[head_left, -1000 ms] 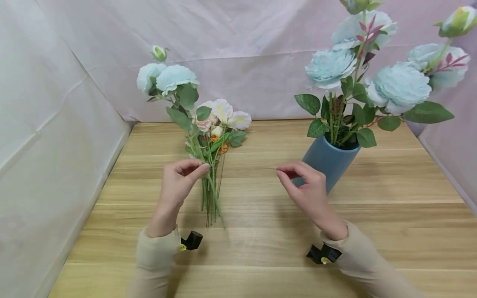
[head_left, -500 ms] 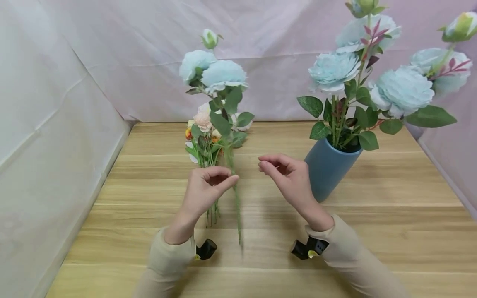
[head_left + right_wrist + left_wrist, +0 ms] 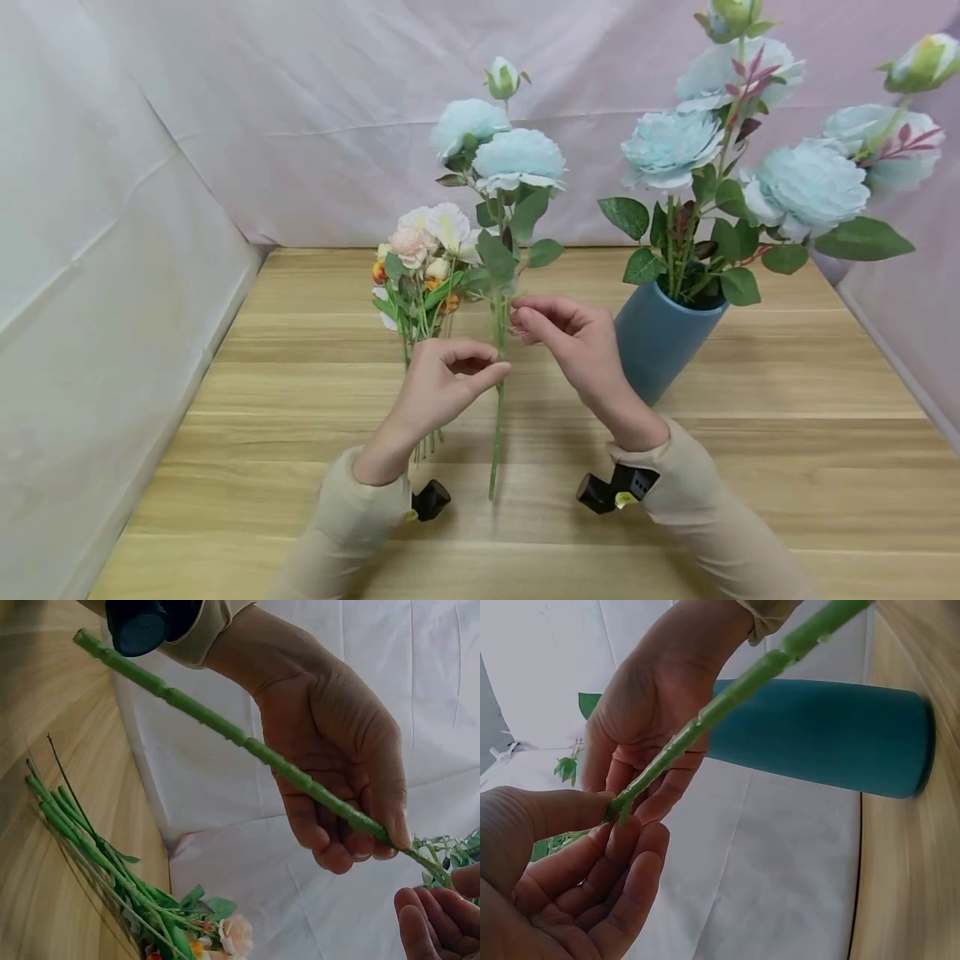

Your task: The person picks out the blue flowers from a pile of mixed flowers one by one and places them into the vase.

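In the head view my left hand pinches the green stem of a pale-blue artificial flower between thumb and fingers. The flower stands nearly upright above the table, with two blooms, a bud and leaves at the top; its bare stem runs down below the hand. My right hand is close to the same stem, a little higher, its fingertips beside it with thumb and fingers apart; I cannot tell whether they touch. A blue vase holding similar pale-blue flowers stands to the right of my right hand.
A bunch of mixed artificial flowers, white, peach and orange, lies on the wooden table behind and left of my left hand. White cloth hangs behind the table and along its sides.
My left hand has carried the blue flower rightward from over the bunch to the middle, more upright now. My right hand has moved left, away from the vase, to the stem.
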A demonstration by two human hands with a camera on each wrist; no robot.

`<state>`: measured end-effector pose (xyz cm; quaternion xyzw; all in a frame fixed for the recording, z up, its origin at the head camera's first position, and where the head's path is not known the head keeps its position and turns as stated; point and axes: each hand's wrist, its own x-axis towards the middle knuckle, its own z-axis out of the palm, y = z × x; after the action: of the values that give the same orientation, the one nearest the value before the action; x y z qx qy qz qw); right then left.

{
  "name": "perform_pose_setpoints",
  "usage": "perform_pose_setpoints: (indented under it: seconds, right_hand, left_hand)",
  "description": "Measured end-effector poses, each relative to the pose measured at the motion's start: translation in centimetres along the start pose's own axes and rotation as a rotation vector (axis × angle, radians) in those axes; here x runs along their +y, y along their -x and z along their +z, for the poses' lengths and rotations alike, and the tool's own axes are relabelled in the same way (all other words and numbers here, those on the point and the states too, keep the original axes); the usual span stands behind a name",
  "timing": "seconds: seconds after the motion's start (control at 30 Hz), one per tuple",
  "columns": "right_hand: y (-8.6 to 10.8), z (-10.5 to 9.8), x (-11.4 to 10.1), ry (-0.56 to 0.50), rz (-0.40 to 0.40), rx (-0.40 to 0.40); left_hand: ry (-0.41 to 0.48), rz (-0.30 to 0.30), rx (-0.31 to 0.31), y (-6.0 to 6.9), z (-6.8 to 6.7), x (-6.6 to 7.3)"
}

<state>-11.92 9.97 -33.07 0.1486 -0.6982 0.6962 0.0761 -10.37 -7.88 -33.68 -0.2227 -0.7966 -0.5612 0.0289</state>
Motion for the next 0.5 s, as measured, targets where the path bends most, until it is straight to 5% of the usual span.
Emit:
perform_pose_setpoints:
  seconds: [0.5]
  right_hand:
    - [-1.2,0.6,-0.4,-0.01,0.082,0.065]
  left_hand:
    - [-0.042,0.006,-0.006,-0.6,0.3,-0.4]
